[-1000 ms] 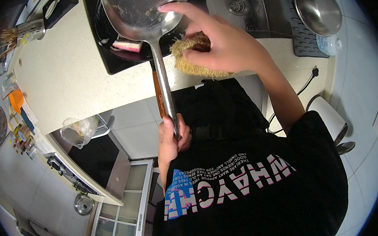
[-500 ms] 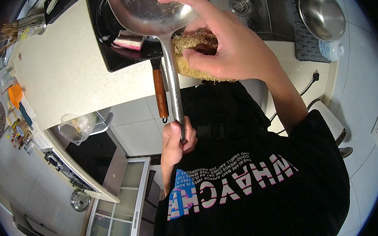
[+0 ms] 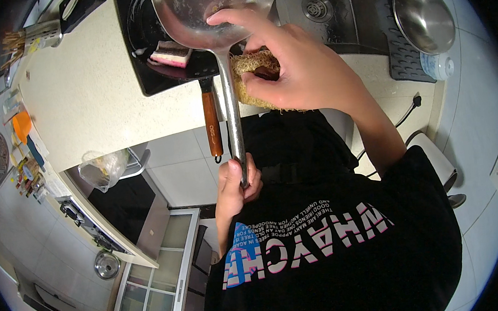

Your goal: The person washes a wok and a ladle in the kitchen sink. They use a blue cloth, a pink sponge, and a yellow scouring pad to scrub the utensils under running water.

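Left hand (image 3: 238,182) is wrapped round the near end of a long, straight silver metal handle (image 3: 231,110); its wide, shallow silver metal bowl (image 3: 186,29) lies ahead of that hand, top edge cropped. Handle axis runs from body outward, bowl at far end. Right hand (image 3: 295,73) is nearer the bowl, at its near-right side: thumb and bent fingers clamp a tan fibrous scrubbing pad (image 3: 253,101); index reaches over the bowl, contact unclear. Wooden-handled black frying pan (image 3: 149,35) sits beyond, partly covered.
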The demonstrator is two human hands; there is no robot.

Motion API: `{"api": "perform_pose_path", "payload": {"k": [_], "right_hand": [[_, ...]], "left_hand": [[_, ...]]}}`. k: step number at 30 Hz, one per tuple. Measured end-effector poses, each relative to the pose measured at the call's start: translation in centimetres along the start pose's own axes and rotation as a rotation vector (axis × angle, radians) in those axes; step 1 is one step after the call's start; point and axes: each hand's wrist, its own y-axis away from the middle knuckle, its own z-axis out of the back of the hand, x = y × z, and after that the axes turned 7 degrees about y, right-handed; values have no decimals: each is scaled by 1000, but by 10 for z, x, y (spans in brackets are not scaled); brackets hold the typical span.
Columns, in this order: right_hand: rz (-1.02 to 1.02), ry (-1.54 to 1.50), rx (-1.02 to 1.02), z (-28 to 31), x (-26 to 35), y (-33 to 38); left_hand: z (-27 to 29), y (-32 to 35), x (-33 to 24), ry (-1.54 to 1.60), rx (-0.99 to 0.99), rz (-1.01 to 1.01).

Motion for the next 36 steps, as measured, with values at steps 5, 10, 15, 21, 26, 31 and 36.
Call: {"api": "perform_pose_path", "payload": {"k": [5,10,15,21,26,31,36], "right_hand": [[63,4,-88,0,-3,1],[13,-74,-91,-3,-7,0],[50,13,-35,-1,-10,-1],[99,9,-72,-2,-17,-7],[81,-40,-174,3,-12,-4],[53,-119,-246,6,-22,1],[-6,-396,-570,3,-47,-4]], "left_hand": [[-3,0,0,10,-19,29],[-3,-2,6,31,-40,25],[-2,-2,7,50,-45,13],[-3,-2,7,77,-76,18],[0,-3,8,100,-47,22],[-3,1,7,113,-105,-22],[11,-14,5,129,-177,18]]}}
